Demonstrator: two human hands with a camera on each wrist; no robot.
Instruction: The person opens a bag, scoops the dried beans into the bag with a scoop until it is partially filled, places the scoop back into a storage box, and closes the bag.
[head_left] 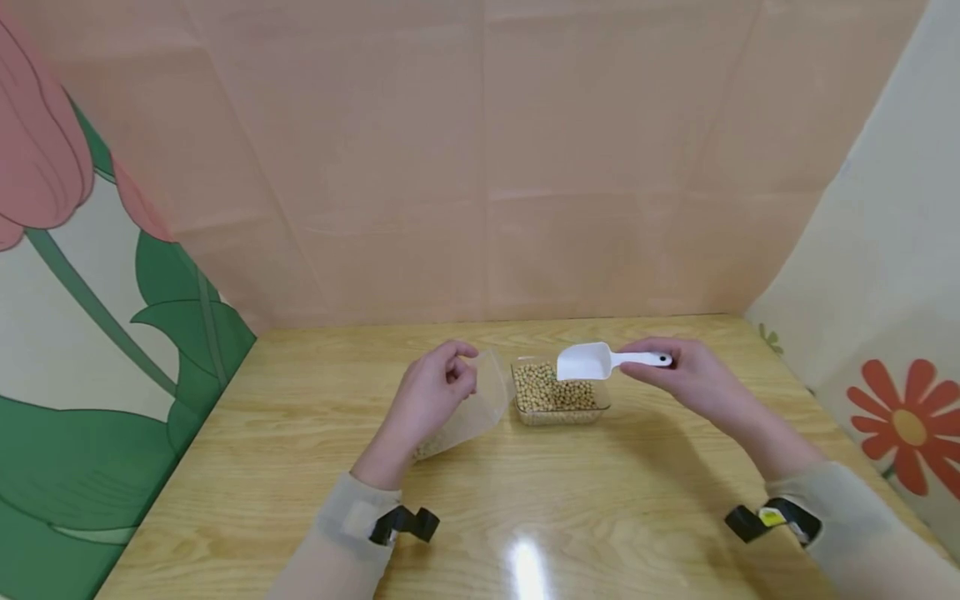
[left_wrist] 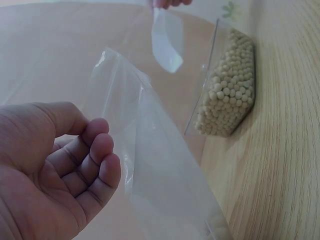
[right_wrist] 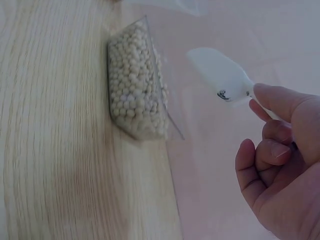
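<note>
My left hand (head_left: pixel 437 383) has its thumb and index fingertip together at the edge of a clear plastic bag (head_left: pixel 480 400), which stands raised beside it. A few soybeans show low in the bag (left_wrist: pixel 217 227). My right hand (head_left: pixel 686 373) pinches the handle of a white scoop (head_left: pixel 585 362) between thumb and fingers. The scoop hangs over a clear rectangular container (head_left: pixel 562 417) filled with pale soybeans (right_wrist: pixel 132 80). In the right wrist view the scoop (right_wrist: pixel 220 72) is apart from the beans; whether it holds any cannot be told.
The container stands on a wood-grain table (head_left: pixel 480 500) toward its back edge. A pink sheet (head_left: pixel 480 167) hangs behind the table. Flower-patterned walls flank it, green leaves (head_left: pixel 75 458) at the left and a red flower (head_left: pixel 909 427) at the right.
</note>
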